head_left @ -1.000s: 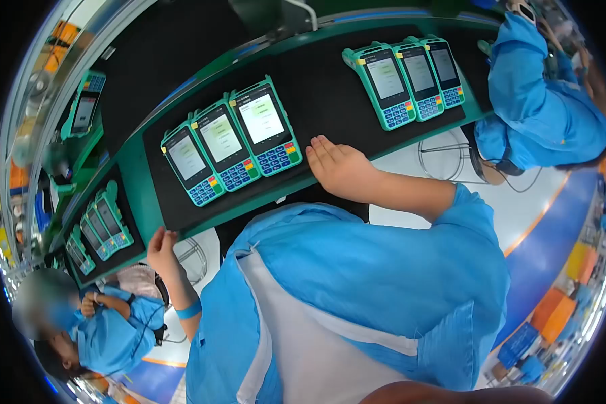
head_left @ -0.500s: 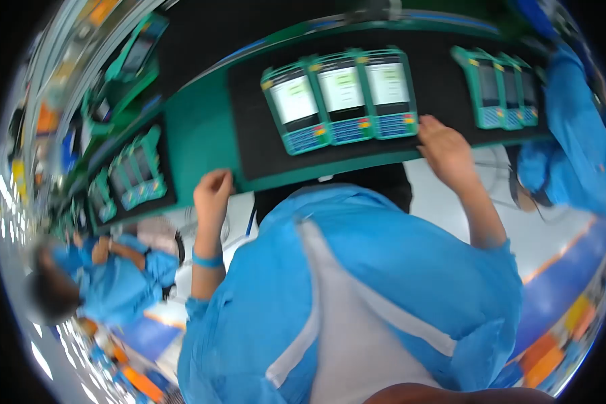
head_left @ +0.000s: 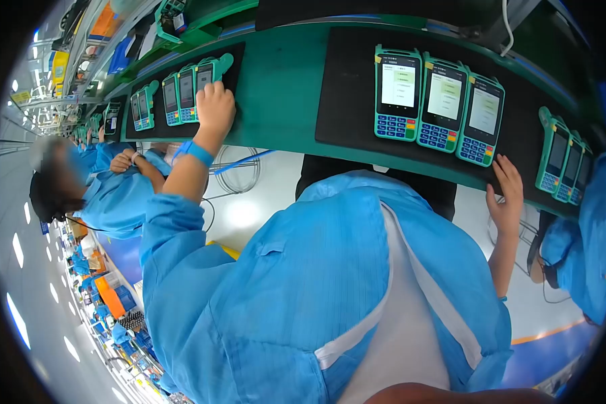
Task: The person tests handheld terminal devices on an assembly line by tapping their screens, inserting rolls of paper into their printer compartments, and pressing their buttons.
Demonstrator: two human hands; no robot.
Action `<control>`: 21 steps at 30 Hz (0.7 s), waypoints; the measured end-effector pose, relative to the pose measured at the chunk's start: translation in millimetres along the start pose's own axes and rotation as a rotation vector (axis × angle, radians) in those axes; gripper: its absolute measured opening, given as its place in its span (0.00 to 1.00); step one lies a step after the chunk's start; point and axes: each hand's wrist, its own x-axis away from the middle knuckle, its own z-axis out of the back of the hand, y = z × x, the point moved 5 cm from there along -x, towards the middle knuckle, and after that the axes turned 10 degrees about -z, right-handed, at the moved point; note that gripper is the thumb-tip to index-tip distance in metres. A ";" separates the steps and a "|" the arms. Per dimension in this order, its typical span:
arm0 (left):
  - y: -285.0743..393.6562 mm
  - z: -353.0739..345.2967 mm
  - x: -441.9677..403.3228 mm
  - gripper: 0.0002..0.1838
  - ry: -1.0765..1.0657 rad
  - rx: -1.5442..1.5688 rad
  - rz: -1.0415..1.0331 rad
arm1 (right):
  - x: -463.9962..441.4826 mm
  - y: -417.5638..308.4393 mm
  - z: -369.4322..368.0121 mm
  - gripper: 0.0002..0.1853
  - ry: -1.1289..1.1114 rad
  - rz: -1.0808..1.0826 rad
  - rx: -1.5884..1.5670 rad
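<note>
Three payment terminals with lit screens stand side by side on a black mat, the left one (head_left: 396, 91), the middle one (head_left: 443, 101) and the right one (head_left: 481, 118). Close to the right one's lower corner, my right hand (head_left: 508, 192) rests at the table edge, open, thumb apart and holding nothing. My left hand (head_left: 215, 111) reaches far left, its fingers bent over the lower end of a dark-screened payment terminal (head_left: 205, 75). That hand hides the keypad. Beside it stand more terminals (head_left: 170, 97) in a row.
The green table (head_left: 283, 87) runs across under the black mat (head_left: 343, 101). More terminals (head_left: 560, 158) stand at the right, near a person's blue sleeve (head_left: 596, 222). Another person (head_left: 114, 195) sits at the left. A white cable (head_left: 507, 27) hangs at the back.
My left hand has moved from the table edge out to the terminals on the left. My right hand stays by the lit terminals' right end, now lower. The view has swung left.
</note>
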 end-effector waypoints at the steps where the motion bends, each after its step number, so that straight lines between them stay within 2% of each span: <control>1: -2.0 -3.4 -6.9 0.03 -0.007 -0.014 0.006 | -0.2 -0.3 0.3 0.27 0.001 0.002 -0.004; 7: 11.9 -3.8 -24.0 0.06 -0.019 0.077 0.029 | -3.1 -3.9 5.1 0.28 -0.035 -0.011 -0.004; 16: 110.8 103.7 -56.8 0.03 0.203 0.399 -0.087 | -6.1 -2.9 9.0 0.24 -0.025 -0.016 -0.083; 21: 122.1 119.9 -60.2 0.02 0.252 0.415 -0.036 | -8.5 7.5 6.0 0.18 0.029 -0.094 -0.207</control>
